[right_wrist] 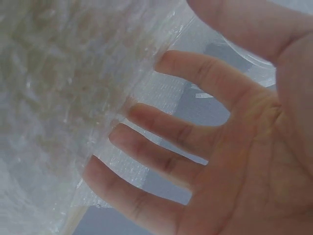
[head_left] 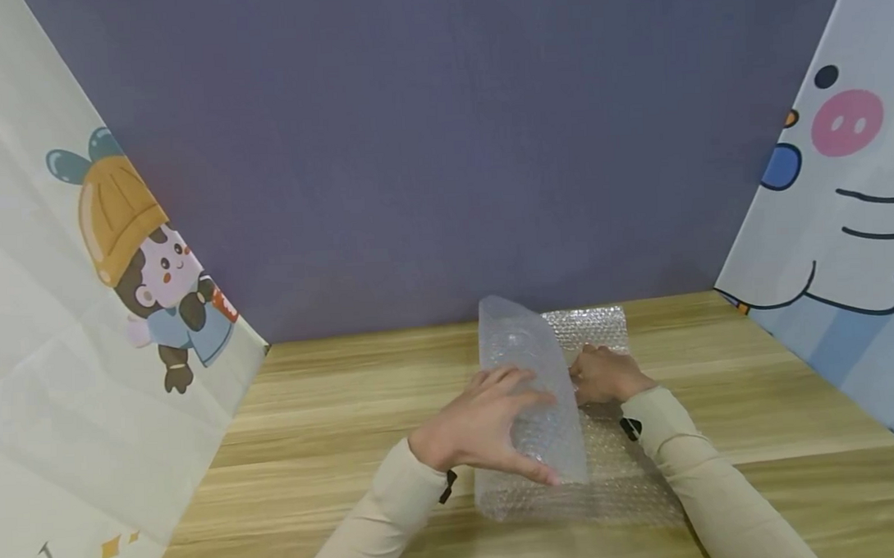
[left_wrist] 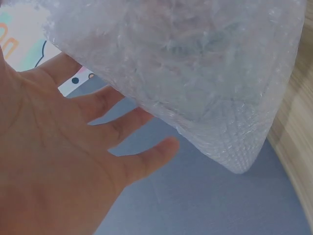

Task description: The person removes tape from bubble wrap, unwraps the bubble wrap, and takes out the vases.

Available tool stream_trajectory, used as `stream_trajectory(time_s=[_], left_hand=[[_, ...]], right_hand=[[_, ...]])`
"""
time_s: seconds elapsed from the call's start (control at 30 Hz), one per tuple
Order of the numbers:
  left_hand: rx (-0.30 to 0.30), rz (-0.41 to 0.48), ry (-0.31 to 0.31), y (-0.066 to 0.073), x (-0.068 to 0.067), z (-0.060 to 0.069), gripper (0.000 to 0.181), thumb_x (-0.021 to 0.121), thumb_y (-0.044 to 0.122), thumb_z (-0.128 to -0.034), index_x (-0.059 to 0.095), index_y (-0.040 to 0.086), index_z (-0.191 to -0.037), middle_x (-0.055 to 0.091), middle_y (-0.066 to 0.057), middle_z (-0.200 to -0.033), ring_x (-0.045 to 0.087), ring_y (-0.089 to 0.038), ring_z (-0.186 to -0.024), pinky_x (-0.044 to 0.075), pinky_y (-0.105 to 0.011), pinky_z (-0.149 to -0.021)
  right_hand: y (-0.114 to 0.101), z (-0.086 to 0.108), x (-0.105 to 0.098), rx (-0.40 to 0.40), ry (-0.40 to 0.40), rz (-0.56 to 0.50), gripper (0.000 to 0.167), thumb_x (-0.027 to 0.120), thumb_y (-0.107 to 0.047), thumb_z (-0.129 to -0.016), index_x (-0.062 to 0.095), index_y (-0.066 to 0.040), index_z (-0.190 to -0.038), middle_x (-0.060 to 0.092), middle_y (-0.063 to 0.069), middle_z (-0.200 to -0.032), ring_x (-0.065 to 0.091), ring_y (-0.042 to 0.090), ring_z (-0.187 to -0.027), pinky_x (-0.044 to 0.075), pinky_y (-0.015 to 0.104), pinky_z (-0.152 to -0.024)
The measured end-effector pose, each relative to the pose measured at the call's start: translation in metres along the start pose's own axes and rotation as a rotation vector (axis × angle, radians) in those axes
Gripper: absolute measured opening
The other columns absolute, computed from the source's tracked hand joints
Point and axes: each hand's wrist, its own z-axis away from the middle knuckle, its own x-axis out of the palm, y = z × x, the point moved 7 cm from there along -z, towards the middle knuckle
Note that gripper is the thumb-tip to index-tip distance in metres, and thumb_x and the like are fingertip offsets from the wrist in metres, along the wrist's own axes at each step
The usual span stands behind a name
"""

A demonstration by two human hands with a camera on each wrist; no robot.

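A sheet of clear bubble wrap [head_left: 528, 498] lies on the wooden table, with one side folded up into a raised flap [left_wrist: 186, 58]. My left hand [head_left: 489, 421] lies against the outside of this flap with its fingers spread; in the left wrist view its fingertips pass behind the wrap's edge. At the flap's right edge is my right hand [head_left: 605, 374]. In the right wrist view, the fingers [right_wrist: 190, 68] reach out apart, their tips touching the wrap. A clear curved rim [right_wrist: 249, 56] shows near the right thumb; what it belongs to is hidden.
The wooden table [head_left: 333, 414] ends at a dark blue-grey back wall [head_left: 413, 149]. Printed cloth panels with cartoon figures stand at the left [head_left: 49, 326] and right [head_left: 860, 240]. The far end of the wrap [head_left: 589, 327] lies close to the back wall.
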Motion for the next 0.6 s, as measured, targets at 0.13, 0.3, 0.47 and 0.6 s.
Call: stream_trajectory(time_s=[0.13, 0.3, 0.47, 0.6], left_hand=[[0.001, 0.001, 0.018, 0.0002, -0.0014, -0.0005, 0.092, 0.066, 0.085, -0.0725, 0.051, 0.035, -0.148, 0.039, -0.005, -0.163, 0.034, -0.023, -0.152, 0.032, -0.058, -0.122], [-0.001, 0.006, 0.026, -0.0003, -0.0037, -0.0002, 0.091, 0.067, 0.083, -0.0736, 0.052, 0.034, -0.148, 0.04, -0.005, -0.163, 0.036, -0.023, -0.151, 0.031, -0.057, -0.123], [-0.003, 0.007, 0.035, -0.0014, -0.0051, -0.0001, 0.09, 0.067, 0.083, -0.0748, 0.052, 0.033, -0.148, 0.041, -0.005, -0.162, 0.037, -0.023, -0.15, 0.031, -0.057, -0.123], [-0.005, 0.01, 0.038, -0.0018, -0.0054, -0.0001, 0.089, 0.066, 0.082, -0.0759, 0.052, 0.033, -0.148, 0.042, -0.006, -0.162, 0.037, -0.024, -0.15, 0.031, -0.058, -0.122]], right_hand=[[-0.0002, 0.001, -0.0026, 0.0, 0.028, -0.026, 0.058, 0.085, -0.051, -0.072, 0.078, -0.016, -0.117, 0.064, 0.028, -0.132, 0.063, 0.048, -0.113, 0.055, 0.067, -0.085], [-0.0006, 0.0013, -0.0041, 0.007, 0.035, -0.033, 0.058, 0.087, -0.051, -0.07, 0.079, -0.016, -0.116, 0.069, 0.02, -0.121, 0.065, 0.041, -0.105, 0.056, 0.063, -0.082], [-0.0004, 0.0, -0.0036, 0.009, 0.036, -0.02, 0.056, 0.086, -0.051, -0.071, 0.08, -0.017, -0.115, 0.07, 0.018, -0.117, 0.066, 0.039, -0.102, 0.057, 0.062, -0.08], [-0.0002, -0.0007, -0.0033, 0.008, 0.036, -0.017, 0.053, 0.085, -0.05, -0.072, 0.08, -0.017, -0.113, 0.07, 0.018, -0.115, 0.066, 0.039, -0.1, 0.057, 0.061, -0.079]])
